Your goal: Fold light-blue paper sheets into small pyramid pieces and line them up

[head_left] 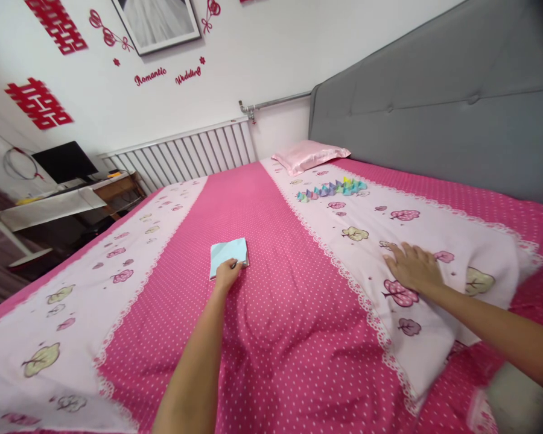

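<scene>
Centrally, a thin stack of square pale-blue paper sheets [224, 255] is laid on a bed cover of hot-pink dotted fabric with pale-pink tree-print bands [271, 307]. Its near right corner is touched by the left hand [228, 274], whose fingers are bunched narrow; whether the corner is pinched or merely pressed cannot be told. The right hand [414, 267] is laid palm down on the right tree-print band, fingers spread wide, nothing held. Beyond it, on the same band, a zigzag row of small folded pastel paper pieces [332, 190] is set near a pink satin pillow [311, 157]. The bed is bordered at right by a grey button-tufted headboard [434, 114].

Writing: "Romantic" [150, 76] and "Wedding" [188, 75] can be read in red script on the white wall, below a dark-framed picture [158, 24]. Red cut-out double-happiness characters [39, 103] are mounted twice at left. Below the wall lettering, a white slatted radiator [185, 150] is seen; farther left, a black monitor [66, 161] is stood on a wooden surface partly covered with white cloth [57, 209]. No brand can be made out on the monitor.
</scene>
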The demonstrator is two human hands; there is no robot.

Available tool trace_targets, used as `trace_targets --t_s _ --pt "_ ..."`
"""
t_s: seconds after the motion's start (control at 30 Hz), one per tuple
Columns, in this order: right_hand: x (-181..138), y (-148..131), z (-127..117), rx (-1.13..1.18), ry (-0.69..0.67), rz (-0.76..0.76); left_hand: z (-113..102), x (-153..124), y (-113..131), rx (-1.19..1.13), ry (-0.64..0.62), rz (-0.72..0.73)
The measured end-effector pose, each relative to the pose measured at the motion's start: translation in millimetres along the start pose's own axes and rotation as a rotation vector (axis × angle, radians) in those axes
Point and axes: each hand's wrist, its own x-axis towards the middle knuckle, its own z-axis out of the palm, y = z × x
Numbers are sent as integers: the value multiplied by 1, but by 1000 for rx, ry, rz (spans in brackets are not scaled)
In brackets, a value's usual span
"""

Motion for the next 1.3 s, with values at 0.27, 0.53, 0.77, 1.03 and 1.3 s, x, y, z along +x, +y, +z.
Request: trace_targets --t_s 0.27,0.53,0.77,1.03,1.3 --pt "0 0 0 10 4 -8 5 3 -1 27 14 -21" --pt "1 1 1 9 1 -2 6 3 -2 36 27 -26" --pt "0 0 -1 6 6 -8 6 3 0 50 38 -16" --pt "0 0 -1 11 5 -11 2 1 3 61 30 20" --pt "1 0 1 21 10 -8 1 0 1 52 17 33"
